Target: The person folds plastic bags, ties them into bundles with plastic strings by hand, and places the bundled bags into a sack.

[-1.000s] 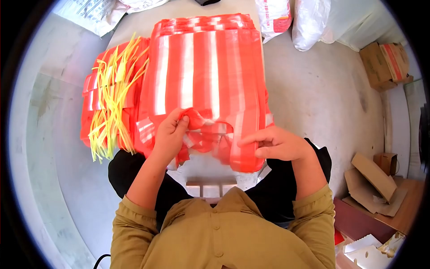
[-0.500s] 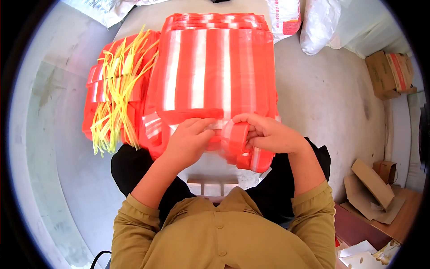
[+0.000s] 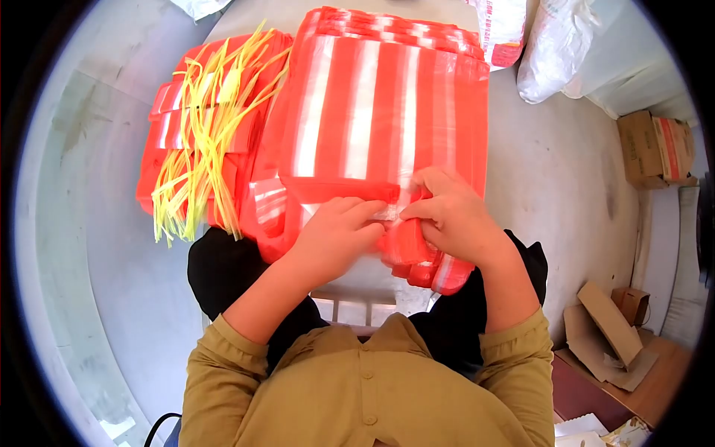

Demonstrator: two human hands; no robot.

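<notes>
Left hand (image 3: 339, 235) and right hand (image 3: 456, 217) pinch striped bags (image 3: 361, 112) at near edge; uneven pull could tear thin plastic or skew them.

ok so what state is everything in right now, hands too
striped stack: lying flat, near edge bunched
left hand: fingers curled at that edge, grip unclear
right hand: fingers pinching the red flap
yellow strips: loose, draped over the red pile
lower-right cardboard: opened out
</notes>
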